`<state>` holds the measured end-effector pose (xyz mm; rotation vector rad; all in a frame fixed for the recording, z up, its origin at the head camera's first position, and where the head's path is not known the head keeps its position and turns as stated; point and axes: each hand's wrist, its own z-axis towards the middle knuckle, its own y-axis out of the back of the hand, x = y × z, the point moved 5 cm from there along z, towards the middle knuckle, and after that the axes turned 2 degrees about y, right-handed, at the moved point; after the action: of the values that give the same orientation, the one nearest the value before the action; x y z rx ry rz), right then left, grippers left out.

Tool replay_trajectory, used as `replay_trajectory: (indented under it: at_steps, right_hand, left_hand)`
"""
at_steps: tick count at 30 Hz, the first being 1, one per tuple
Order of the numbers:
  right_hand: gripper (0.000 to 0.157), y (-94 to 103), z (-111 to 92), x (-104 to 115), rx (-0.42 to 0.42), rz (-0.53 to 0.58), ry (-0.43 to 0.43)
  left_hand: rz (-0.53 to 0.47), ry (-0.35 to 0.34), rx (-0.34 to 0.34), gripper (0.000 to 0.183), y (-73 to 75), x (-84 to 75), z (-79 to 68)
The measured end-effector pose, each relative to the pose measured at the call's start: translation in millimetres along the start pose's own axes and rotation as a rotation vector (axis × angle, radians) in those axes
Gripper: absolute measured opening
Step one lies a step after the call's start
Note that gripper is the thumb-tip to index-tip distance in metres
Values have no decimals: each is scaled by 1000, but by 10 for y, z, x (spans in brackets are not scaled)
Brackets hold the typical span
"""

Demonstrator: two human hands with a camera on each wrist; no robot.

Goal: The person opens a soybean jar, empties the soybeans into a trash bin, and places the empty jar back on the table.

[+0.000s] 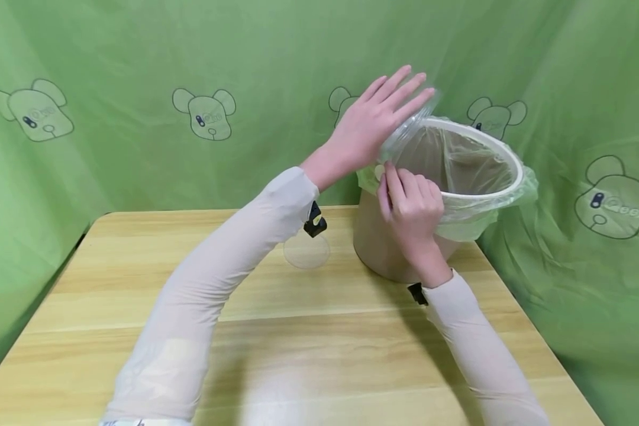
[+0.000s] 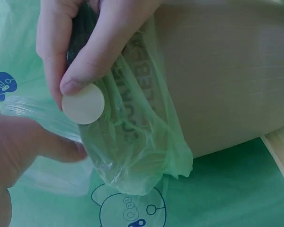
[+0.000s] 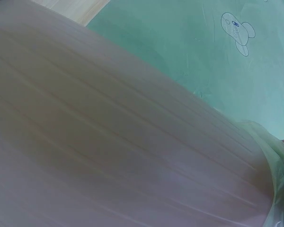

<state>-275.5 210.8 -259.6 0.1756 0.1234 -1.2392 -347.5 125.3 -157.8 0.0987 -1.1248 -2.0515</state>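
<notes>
A beige trash bin (image 1: 378, 236) with a pale rim (image 1: 490, 139) stands at the table's back right, lined with a thin green trash bag (image 1: 468, 228). My left hand (image 1: 364, 124) is above the rim's left side, fingers outstretched. It holds a clear plastic cup (image 1: 409, 131) that leans over the opening, its thumb (image 2: 61, 147) across the cup in the left wrist view. My right hand (image 1: 412, 204) grips the bin's near-left rim and the bag edge. Beside its thumb tip shows a round white disc (image 2: 83, 104). The right wrist view shows mostly bin wall (image 3: 123, 123).
A clear round lid (image 1: 306, 251) lies on the wooden table (image 1: 298, 343), left of the bin. Green cloth (image 1: 277, 53) printed with cartoon bear heads hangs behind and at both sides.
</notes>
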Motion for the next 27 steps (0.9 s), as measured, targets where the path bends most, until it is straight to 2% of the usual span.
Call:
replay_trajectory:
  at_steps: [8,14,18,22,27]
  right_hand:
    - [19,15,-13,9,8,3,-8]
    - [18,11,16,13,11,7,-10]
    - [18,8,20,17,10,9,-14]
    - [19,12,20,22,19,14,-21]
    - [19,1,31,16,18,16,-35]
  left_hand:
    - [5,39,-42,86,39,52,-66]
    - [-93,127,-35,82,119,210,-154]
    - [-212,205,-63,93,169,356,-321]
    - [-379,304,-81,113,209,530,-578]
    - [-663,538,-86,121,185,789,-977]
